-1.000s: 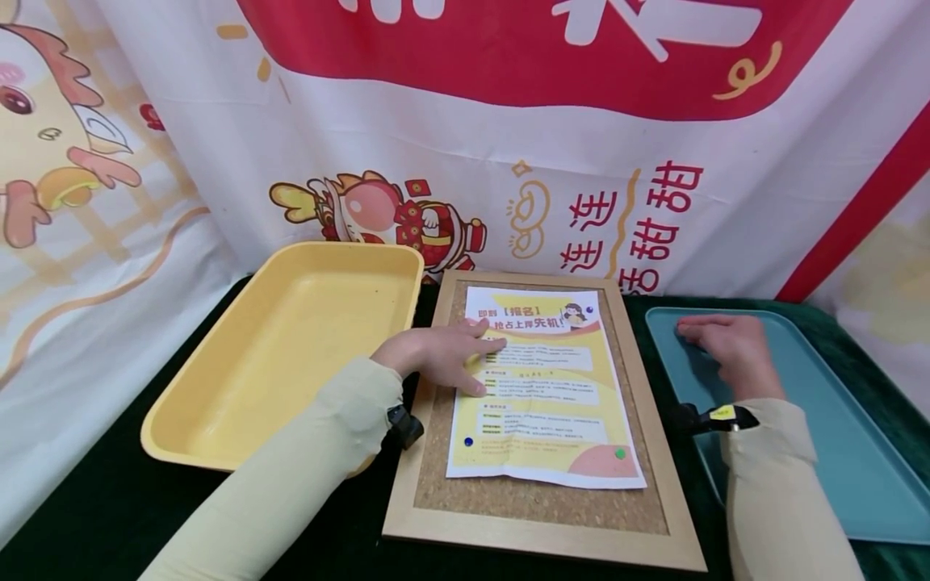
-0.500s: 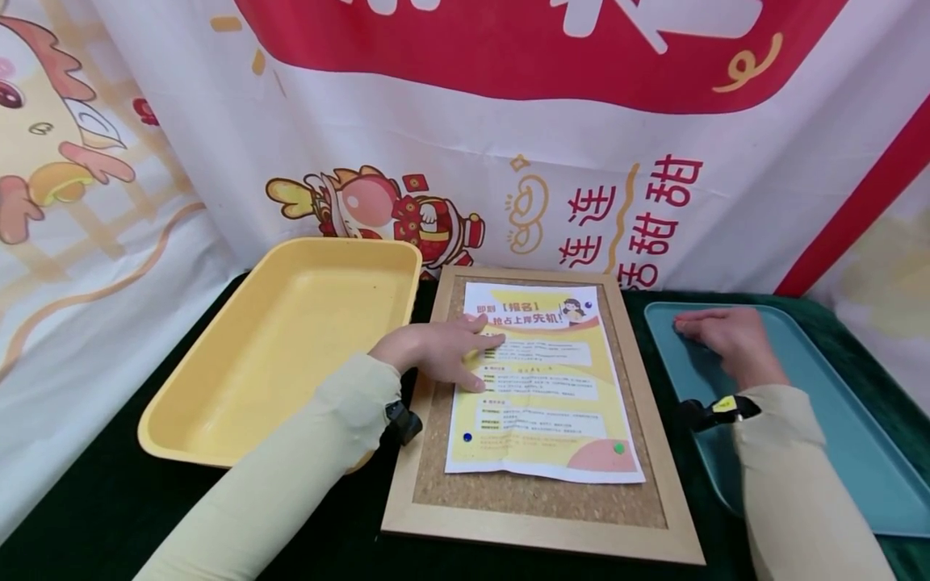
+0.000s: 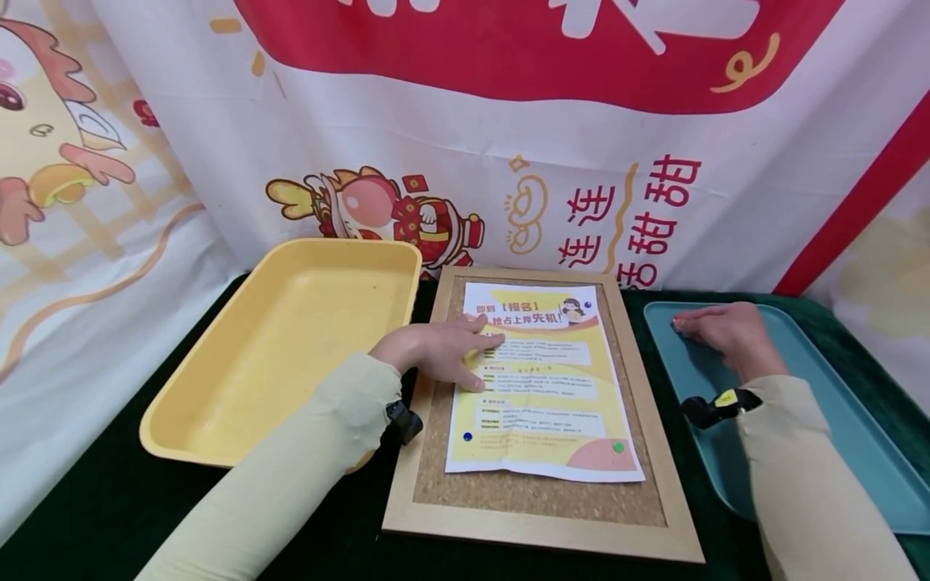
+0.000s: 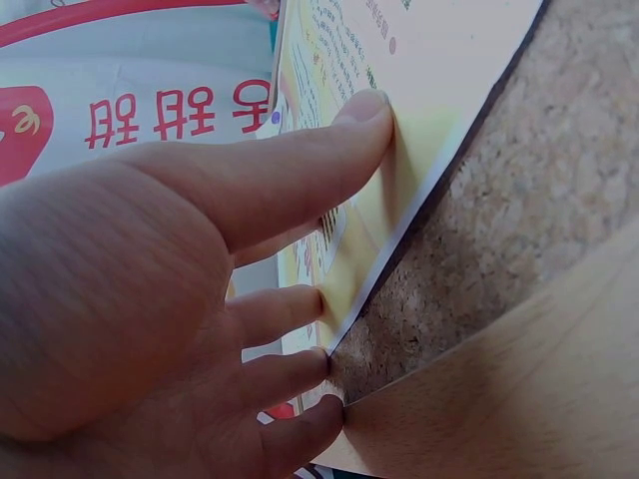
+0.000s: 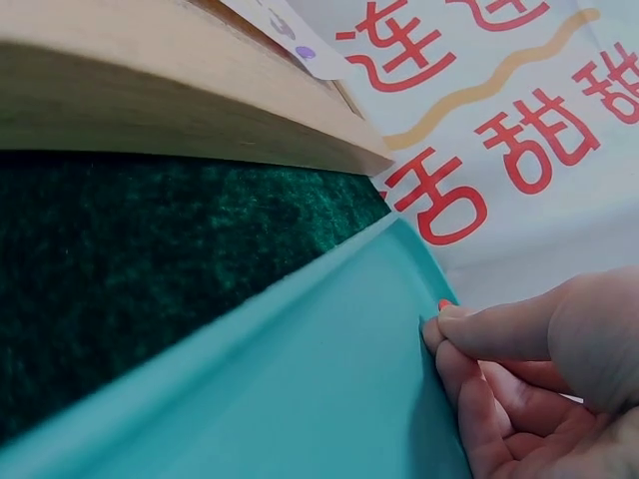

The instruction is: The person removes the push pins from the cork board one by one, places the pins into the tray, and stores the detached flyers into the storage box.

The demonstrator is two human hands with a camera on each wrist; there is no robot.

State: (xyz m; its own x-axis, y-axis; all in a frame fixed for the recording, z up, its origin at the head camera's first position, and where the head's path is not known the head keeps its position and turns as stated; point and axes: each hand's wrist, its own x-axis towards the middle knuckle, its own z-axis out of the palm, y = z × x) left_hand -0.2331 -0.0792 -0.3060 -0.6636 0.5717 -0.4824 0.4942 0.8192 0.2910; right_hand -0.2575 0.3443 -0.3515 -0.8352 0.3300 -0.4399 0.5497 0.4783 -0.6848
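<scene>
A yellow and white printed sheet [image 3: 538, 403] lies on a wood-framed corkboard [image 3: 545, 494]. A blue push pin [image 3: 468, 436] and a green push pin [image 3: 618, 447] sit at its lower corners, and a dark blue one [image 3: 588, 304] at the upper right. My left hand [image 3: 445, 353] rests with spread fingers across the sheet's upper left edge, covering part of it. Over the far left corner of the blue-green tray [image 3: 846, 420], my right hand [image 3: 730, 335] pinches a small red push pin [image 5: 444, 305] between thumb and fingertips; most of the pin is hidden.
A deep yellow tray [image 3: 240, 347] stands left of the corkboard, close to its frame. Dark green cloth [image 3: 305, 532] covers the table. Behind everything hangs a white and red printed fabric backdrop [image 3: 436, 121].
The right hand has shifted slightly within the tray, its wrist turning a little, and the red push pin now shows at its fingertips. The left hand stays in place on the sheet.
</scene>
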